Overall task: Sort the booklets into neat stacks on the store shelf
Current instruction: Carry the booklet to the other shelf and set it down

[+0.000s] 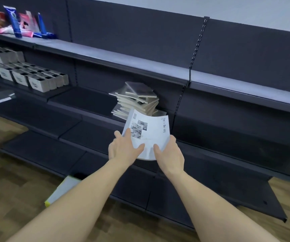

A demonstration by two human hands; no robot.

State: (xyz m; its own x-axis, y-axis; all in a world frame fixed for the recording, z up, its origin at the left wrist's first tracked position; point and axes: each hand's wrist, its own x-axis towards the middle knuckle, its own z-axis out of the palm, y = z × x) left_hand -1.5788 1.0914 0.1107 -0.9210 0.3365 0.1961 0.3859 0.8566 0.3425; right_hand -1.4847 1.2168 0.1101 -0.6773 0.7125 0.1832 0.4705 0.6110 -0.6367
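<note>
One thin white paper booklet (149, 135), cover printed with small grey photographs and a line of black lettering along its right edge (only partly legible), is held in front of the dark metal store shelving (88, 100), bowed so that its far edge lifts. The left hand (125, 147) grips its near left corner, thumb on the cover and one finger along the left edge, the remaining fingers hidden beneath; the right hand (170, 154) grips the near right corner, thumb on top, fingers curled under and out of sight. Just behind the booklet, on a middle shelf, stands an untidy twisted stack of pale-edged booklets with grey covers (137, 100); its base is covered by the held booklet and its detail is blurred. At upper left, rows of small white cardboard boxes with dark openings (27, 74) are cut off by the frame edge. Above them, blue tubes and pink and red packets (18, 21) are too blurred to read. On the wooden floor, a flat white item with a yellow end (60, 191) lies partly behind the left forearm; its kind cannot be told.
</note>
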